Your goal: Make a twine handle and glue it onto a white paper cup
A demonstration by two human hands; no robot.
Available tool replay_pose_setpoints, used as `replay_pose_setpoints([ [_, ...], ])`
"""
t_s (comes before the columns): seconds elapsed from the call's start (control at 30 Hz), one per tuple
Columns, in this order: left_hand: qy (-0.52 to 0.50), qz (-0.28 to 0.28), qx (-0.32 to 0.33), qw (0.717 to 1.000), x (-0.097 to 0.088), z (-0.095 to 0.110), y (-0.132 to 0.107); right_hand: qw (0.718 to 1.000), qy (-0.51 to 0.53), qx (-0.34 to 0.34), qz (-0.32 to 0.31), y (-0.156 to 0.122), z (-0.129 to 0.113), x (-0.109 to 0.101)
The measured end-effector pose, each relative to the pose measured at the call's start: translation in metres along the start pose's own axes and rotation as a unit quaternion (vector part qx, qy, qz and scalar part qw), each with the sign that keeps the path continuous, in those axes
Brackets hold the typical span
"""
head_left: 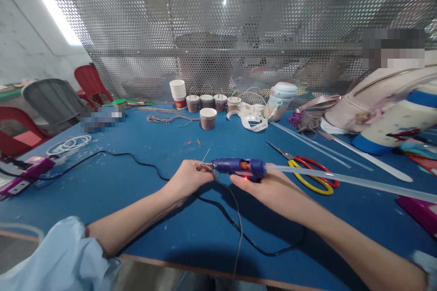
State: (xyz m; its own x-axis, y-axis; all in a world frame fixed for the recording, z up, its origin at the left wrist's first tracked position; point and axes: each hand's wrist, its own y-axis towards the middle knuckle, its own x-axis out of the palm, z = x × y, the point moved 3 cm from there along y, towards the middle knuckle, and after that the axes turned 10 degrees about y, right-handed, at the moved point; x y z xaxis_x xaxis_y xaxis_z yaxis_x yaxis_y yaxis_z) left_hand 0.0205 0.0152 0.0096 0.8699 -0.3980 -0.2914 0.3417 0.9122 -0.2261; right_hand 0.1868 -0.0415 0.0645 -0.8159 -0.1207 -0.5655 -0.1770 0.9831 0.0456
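My right hand [262,186] is wrapped round a blue hot glue gun [235,168], its small red light lit. A long clear glue stick [341,179] sticks out of the gun's back end toward the right. At the nozzle, the fingers of my left hand [191,175] pinch a thin grey cord [239,218], which trails down over the table's front edge. A fine pale strand rises above those fingertips; what exactly lies between them is partly hidden. Beneath both hands runs a black power cable [225,213]. Scissors [307,173] with red and yellow handles lie beyond my right hand.
Several small cord-wrapped cups [208,119] stand at the back, beside stacked paper cups [178,93]. Spare glue sticks [314,145], a bottle [280,100] and a bag [358,95] occupy the right. A purple power strip [25,177] sits at the left edge of the blue table [136,209].
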Motion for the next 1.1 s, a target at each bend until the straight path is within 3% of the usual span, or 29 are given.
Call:
replay_pose_setpoints([
  [0.23,0.000,0.028,-0.011,1.000,-0.001,0.000,0.000,0.999,-0.016,0.022,-0.035,-0.004,-0.001,-0.002],
  [0.43,0.000,0.015,-0.008,1.000,0.001,0.002,-0.001,1.000,-0.005,0.000,0.004,-0.003,-0.008,-0.004],
  [1.1,0.007,0.010,0.002,1.000,0.003,0.004,-0.002,1.000,-0.014,0.009,0.002,-0.005,-0.012,-0.002],
])
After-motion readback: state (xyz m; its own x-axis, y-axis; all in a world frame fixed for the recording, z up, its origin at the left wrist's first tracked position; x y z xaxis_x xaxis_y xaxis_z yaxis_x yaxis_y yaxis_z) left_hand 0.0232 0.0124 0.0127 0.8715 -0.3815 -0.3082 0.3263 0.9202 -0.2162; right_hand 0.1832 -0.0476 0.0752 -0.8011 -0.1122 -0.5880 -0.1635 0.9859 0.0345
